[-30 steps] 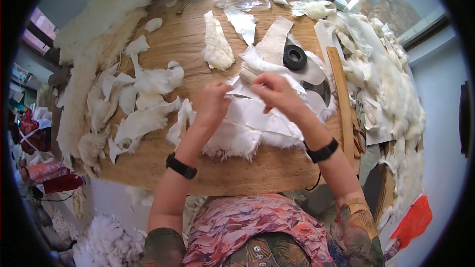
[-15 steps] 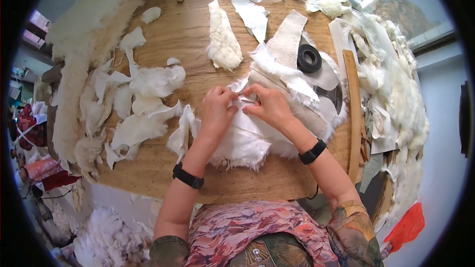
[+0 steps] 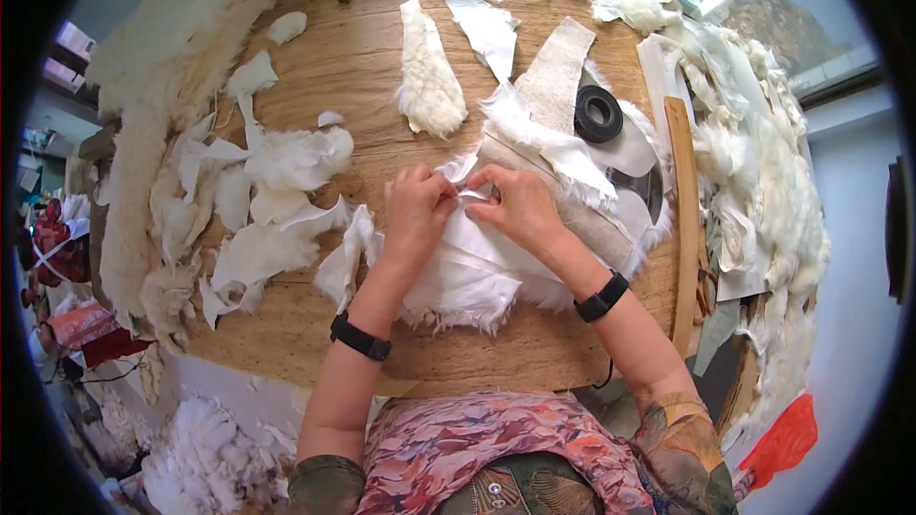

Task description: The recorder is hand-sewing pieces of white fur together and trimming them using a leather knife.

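Both hands, left hand [image 3: 417, 213] and right hand [image 3: 515, 207], close their grip on one white fleece piece [image 3: 477, 262] lying beneath them on the table [image 3: 363, 57], fingertips pinching its edge together, seemingly to steady it, a black tape roll [image 3: 598, 114] beyond.

Both forearms are bare. A black band wraps the left wrist [image 3: 361, 337], and a matching black band [image 3: 601, 297] sits on the right. The top is pink floral-patterned, with olive, leaf-printed fabric at the shoulders and front.
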The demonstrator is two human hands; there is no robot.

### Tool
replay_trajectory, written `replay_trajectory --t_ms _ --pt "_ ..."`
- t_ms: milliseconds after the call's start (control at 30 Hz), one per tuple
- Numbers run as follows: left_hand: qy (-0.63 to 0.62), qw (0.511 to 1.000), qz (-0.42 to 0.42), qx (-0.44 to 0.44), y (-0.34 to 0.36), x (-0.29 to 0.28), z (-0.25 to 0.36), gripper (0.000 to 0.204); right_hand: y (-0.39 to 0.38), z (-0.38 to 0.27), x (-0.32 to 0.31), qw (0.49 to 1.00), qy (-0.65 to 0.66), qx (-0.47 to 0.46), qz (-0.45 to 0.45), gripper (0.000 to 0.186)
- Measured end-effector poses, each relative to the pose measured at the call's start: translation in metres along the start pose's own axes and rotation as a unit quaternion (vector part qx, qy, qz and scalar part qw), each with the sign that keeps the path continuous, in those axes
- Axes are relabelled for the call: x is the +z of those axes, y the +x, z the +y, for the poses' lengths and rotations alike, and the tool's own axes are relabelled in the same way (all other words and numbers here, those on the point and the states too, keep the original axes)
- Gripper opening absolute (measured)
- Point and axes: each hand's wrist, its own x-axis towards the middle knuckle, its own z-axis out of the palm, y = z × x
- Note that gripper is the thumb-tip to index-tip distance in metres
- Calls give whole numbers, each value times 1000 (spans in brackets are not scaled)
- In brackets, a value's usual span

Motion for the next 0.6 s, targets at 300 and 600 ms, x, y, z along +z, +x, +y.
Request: replay_trajectory --t_ms 300,600 --pt "-27 1000 8 8 -3 -1 -2 8 24 -17 -43 985 45 -163 -33 8" --pt "-51 999 11 10 -1 -3 -3 10 43 5 -23 976 -38 -181 -116 8"
